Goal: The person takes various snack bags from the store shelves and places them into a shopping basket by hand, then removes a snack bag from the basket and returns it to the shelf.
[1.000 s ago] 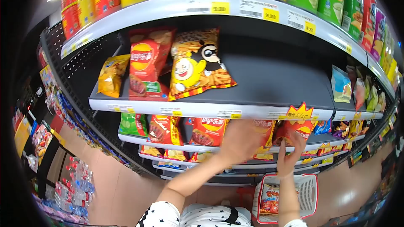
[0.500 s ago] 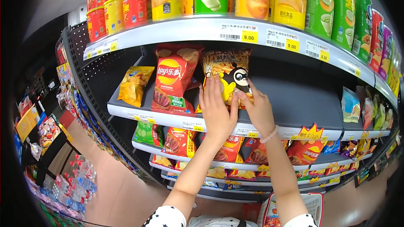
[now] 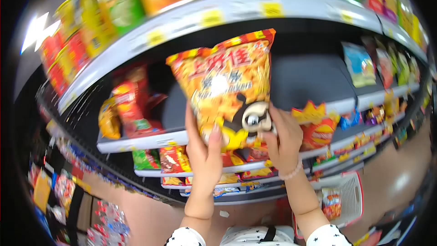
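Note:
A bag of prawn crackers [image 3: 223, 82], yellow-orange with a black cartoon figure, is held up in front of the shelf. My left hand [image 3: 204, 150] grips its lower left side, thumb on the front. On the lower right side, my right hand [image 3: 284, 136] closes with its thumb over the front; a pale bead bracelet circles that wrist. Behind the bag runs the dark middle shelf [image 3: 309, 77]. A red bag of chips [image 3: 129, 102] leans on it at the left, beside a small yellow snack bag [image 3: 109, 118].
Tall chip canisters [image 3: 116, 2] line the upper shelf. Lower shelves carry more chip bags [image 3: 318, 132]. A white basket with a red rim [image 3: 350, 196] stands below right, holding a snack bag [image 3: 331, 202]. Bottled drinks [image 3: 109, 223] stand on the floor at left.
The prawn cracker bag has come off the middle shelf, toward me, and is now gripped by both hands. The view has tilted and turned right, showing more of the basket.

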A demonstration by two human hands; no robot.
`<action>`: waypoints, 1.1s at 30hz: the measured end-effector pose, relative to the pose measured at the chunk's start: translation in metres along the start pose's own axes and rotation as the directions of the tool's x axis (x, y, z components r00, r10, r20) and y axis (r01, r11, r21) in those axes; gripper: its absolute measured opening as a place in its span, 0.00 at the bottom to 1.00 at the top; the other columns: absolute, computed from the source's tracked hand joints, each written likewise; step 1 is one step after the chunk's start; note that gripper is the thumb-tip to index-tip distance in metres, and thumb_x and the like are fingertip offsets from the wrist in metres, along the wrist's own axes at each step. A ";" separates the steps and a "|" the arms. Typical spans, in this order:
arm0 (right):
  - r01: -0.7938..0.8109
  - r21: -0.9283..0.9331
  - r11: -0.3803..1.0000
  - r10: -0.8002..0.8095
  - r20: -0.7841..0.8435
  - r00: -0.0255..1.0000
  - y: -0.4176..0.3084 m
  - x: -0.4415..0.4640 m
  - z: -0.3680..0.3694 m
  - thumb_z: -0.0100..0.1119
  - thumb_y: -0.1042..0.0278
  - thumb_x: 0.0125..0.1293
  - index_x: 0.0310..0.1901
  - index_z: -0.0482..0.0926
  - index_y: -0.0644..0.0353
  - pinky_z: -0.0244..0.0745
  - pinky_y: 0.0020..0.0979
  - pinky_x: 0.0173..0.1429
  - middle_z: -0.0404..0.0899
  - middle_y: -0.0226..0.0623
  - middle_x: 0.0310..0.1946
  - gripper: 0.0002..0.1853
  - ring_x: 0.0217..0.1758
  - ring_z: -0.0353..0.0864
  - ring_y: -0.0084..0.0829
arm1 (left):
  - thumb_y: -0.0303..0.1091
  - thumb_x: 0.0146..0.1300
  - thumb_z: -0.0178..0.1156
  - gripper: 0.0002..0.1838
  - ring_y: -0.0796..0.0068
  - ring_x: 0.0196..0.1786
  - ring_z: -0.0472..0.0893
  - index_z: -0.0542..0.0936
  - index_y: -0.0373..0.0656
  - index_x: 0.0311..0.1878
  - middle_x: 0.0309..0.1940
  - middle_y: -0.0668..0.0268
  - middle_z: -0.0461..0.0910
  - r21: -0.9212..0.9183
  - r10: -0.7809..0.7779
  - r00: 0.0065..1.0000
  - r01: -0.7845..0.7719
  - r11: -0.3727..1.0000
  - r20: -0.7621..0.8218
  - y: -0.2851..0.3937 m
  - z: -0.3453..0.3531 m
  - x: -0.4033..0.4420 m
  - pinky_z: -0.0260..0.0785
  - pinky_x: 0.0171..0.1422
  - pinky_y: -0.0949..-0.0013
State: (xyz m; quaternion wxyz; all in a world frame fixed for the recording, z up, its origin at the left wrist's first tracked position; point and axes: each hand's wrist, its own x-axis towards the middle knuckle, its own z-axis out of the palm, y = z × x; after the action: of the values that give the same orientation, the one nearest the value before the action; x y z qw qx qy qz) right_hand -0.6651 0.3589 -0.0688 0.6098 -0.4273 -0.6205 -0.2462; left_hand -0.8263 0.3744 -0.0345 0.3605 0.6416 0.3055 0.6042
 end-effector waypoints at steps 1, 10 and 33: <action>-0.001 0.005 1.000 0.001 0.002 1.000 0.002 -0.015 -0.020 0.62 0.54 0.56 0.52 0.73 0.69 0.72 0.35 0.44 0.79 0.46 0.40 0.29 0.40 0.78 0.45 | 0.36 0.64 0.51 0.36 0.64 0.67 0.60 0.47 0.34 0.70 0.65 0.50 0.57 -0.045 0.018 0.999 -0.017 0.999 0.027 -0.015 0.009 -0.019 0.52 0.68 0.65; -0.783 -0.218 0.583 0.811 0.222 0.542 0.027 -0.278 -0.229 0.51 0.43 0.62 0.50 0.71 0.70 0.67 0.43 0.55 0.74 0.54 0.46 0.32 0.50 0.73 0.53 | 0.31 0.62 0.54 0.41 0.56 0.69 0.58 0.38 0.34 0.70 0.66 0.44 0.54 0.110 -0.276 0.533 0.323 0.940 0.800 -0.153 0.125 -0.237 0.52 0.69 0.63; -0.895 -0.322 -0.308 0.935 -0.277 -0.222 0.070 -0.511 -0.257 0.65 0.52 0.55 0.44 0.79 0.66 0.72 0.34 0.46 0.81 0.48 0.35 0.24 0.40 0.81 0.41 | 0.48 0.56 0.62 0.47 0.43 0.63 0.61 0.47 0.25 0.64 0.58 0.35 0.58 0.638 -0.726 0.199 0.363 0.678 0.658 -0.307 0.215 -0.427 0.54 0.67 0.55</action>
State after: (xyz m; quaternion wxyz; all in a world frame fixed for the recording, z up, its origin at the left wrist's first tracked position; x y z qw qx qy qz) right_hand -0.5222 0.0650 -0.5431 0.4297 -0.8758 -0.0064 0.2195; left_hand -0.6347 0.1711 -0.5289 0.5370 0.7506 0.3800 -0.0613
